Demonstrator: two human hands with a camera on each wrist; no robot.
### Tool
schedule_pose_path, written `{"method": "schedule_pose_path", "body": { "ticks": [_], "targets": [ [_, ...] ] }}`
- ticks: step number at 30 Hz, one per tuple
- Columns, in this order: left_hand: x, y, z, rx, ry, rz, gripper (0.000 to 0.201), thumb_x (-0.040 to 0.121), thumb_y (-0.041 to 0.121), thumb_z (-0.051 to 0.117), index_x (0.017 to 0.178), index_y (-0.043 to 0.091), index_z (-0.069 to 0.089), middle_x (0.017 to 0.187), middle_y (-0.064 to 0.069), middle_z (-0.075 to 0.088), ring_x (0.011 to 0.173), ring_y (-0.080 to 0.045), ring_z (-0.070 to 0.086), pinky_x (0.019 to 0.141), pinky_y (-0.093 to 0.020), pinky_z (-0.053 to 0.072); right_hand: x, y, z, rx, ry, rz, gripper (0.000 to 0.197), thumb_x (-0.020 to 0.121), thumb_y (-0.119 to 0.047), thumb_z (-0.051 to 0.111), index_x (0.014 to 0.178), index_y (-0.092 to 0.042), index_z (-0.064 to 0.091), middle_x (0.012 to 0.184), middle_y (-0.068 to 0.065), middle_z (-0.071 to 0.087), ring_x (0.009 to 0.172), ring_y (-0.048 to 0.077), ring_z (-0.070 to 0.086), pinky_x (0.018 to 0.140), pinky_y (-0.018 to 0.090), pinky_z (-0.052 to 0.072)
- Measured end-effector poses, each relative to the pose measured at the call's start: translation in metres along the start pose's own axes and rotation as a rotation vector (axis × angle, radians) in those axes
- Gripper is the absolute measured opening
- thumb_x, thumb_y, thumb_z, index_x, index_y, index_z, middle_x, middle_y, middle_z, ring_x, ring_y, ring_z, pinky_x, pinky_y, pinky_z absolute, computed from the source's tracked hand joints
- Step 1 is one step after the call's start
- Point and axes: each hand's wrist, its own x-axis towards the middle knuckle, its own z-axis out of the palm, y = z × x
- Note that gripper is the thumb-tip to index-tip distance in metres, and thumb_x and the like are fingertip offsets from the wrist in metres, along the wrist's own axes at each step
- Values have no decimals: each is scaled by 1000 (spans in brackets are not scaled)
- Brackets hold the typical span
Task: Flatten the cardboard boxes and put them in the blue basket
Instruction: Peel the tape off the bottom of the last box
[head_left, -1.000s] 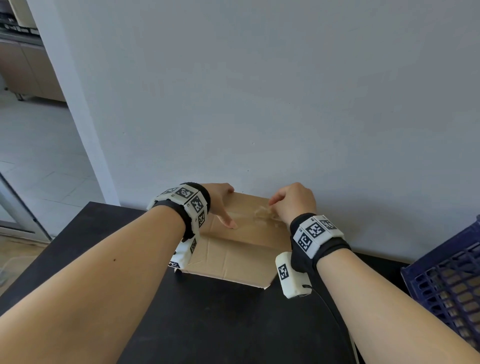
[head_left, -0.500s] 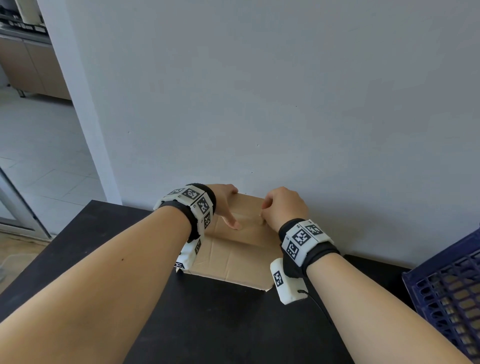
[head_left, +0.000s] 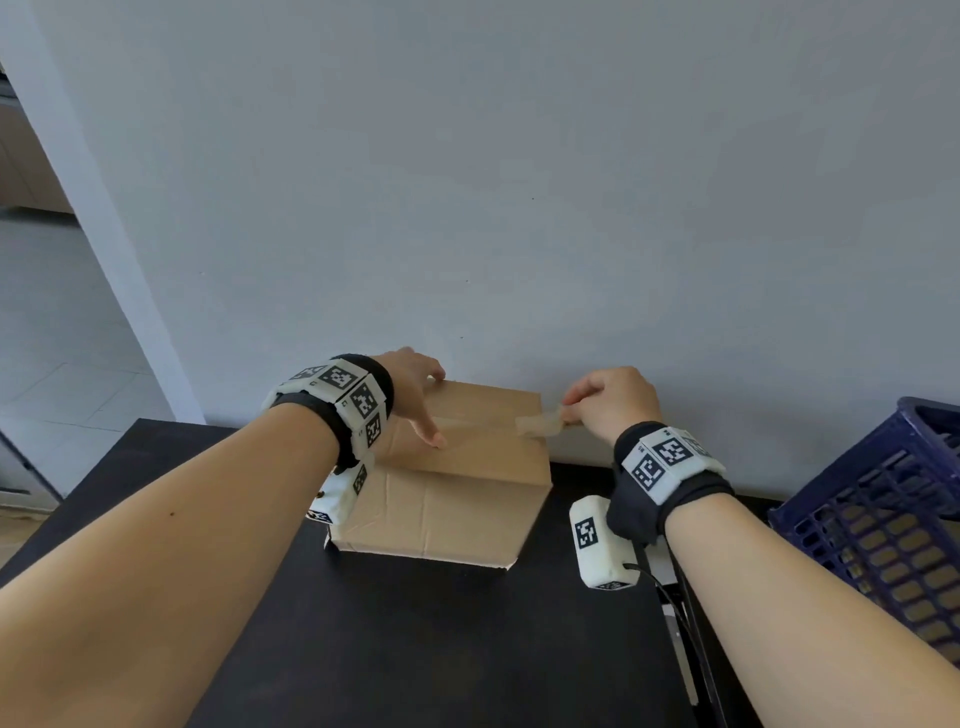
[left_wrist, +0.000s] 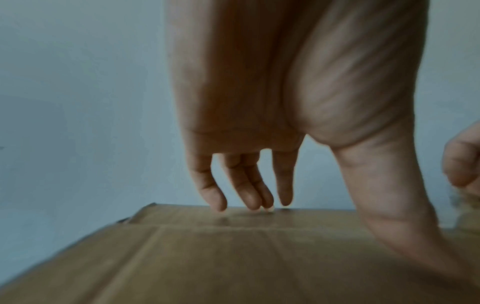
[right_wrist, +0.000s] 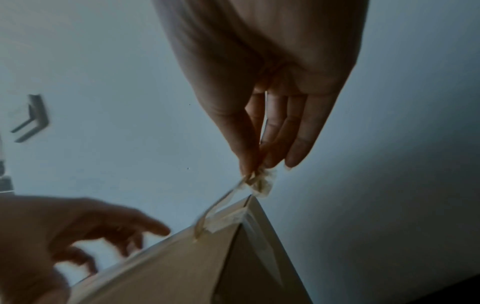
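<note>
A closed brown cardboard box (head_left: 457, 499) stands on the black table (head_left: 415, 649) against the wall. My left hand (head_left: 415, 400) rests open on the box top (left_wrist: 233, 257), fingertips (left_wrist: 249, 201) touching its far edge and the thumb lying along the taped seam. My right hand (head_left: 608, 405) pinches a strip of clear tape (head_left: 537, 425) at the box's right edge; in the right wrist view the tape (right_wrist: 233, 205) stretches from thumb and finger down to the box corner (right_wrist: 241, 222), partly peeled. The blue basket (head_left: 883, 519) sits at the far right.
A grey wall (head_left: 519, 182) rises directly behind the box. To the left a doorway shows a tiled floor (head_left: 52, 338). A thin dark cable (head_left: 675, 613) runs from my right wrist over the table's right side.
My right hand moved from the middle of the box top to its right edge, pulling the tape strip along. The left hand stayed on the box.
</note>
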Motion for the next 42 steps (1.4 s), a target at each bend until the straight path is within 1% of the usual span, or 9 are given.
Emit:
{"method": "schedule_pose_path", "body": {
  "ticks": [4, 7, 10, 15, 20, 24, 30, 36, 42],
  "targets": [
    [2, 35, 8, 3, 34, 188, 91, 74, 49, 73, 148, 24, 26, 155, 0, 18, 143, -21, 18, 116, -38, 21, 1, 1, 10, 59, 3, -6, 16, 78, -8, 68, 80, -22, 73, 89, -1, 71, 87, 15, 62, 73, 19, 40],
    [8, 60, 24, 17, 11, 225, 97, 75, 56, 69, 150, 19, 20, 158, 1, 11, 146, -19, 12, 117, -37, 16, -1, 3, 15, 89, -15, -35, 15, 85, -15, 62, 87, -17, 76, 93, 1, 74, 94, 17, 65, 75, 18, 40],
    [14, 70, 33, 38, 43, 227, 100, 69, 61, 71, 148, 23, 23, 157, 1, 17, 145, -20, 16, 117, -39, 18, 0, 5, 18, 95, -25, -69, 23, 83, -33, 67, 88, -12, 75, 90, 3, 74, 91, 20, 66, 77, 24, 48],
    [19, 74, 28, 30, 29, 191, 85, 64, 57, 77, 132, 19, 43, 137, 3, 39, 133, -22, 34, 107, -37, 34, -1, 3, 28, -21, -18, -78, 56, 67, -48, 76, 113, -23, 56, 104, -5, 61, 98, 16, 59, 85, 33, 48],
    [19, 74, 29, 36, 13, 155, 107, 61, 60, 77, 146, 18, 27, 147, 4, 30, 139, -22, 27, 112, -40, 29, -3, 3, 33, -42, 10, -140, 25, 74, -23, 71, 97, -21, 63, 95, -4, 63, 93, 19, 61, 80, 31, 50],
    [18, 74, 28, 53, -7, 140, 115, 64, 59, 76, 151, 18, 14, 155, 3, 18, 143, -20, 19, 116, -41, 22, 1, 6, 29, 40, 77, -143, 9, 77, -15, 69, 81, -22, 71, 81, -7, 67, 83, 15, 66, 72, 22, 47],
    [19, 76, 27, 43, -24, 123, 117, 63, 59, 77, 151, 20, 12, 156, 4, 15, 143, -20, 18, 116, -42, 21, 6, 19, 17, 151, 107, -79, 18, 73, -10, 73, 69, -26, 64, 63, -15, 56, 71, 11, 59, 61, 19, 41],
    [18, 79, 28, 61, -28, 130, 115, 64, 59, 77, 151, 22, 11, 155, 3, 17, 142, -21, 20, 116, -44, 23, 14, 50, -13, 172, 108, 61, 20, 69, -15, 79, 64, -26, 63, 66, -13, 59, 76, 14, 60, 69, 22, 42],
    [17, 82, 28, 56, -28, 127, 114, 64, 57, 77, 151, 23, 11, 155, 4, 17, 142, -21, 19, 115, -43, 23, 8, 53, 7, 235, 116, 127, 25, 76, -7, 63, 60, -26, 64, 73, -3, 71, 76, 19, 69, 77, 33, 57]
  ]
}}
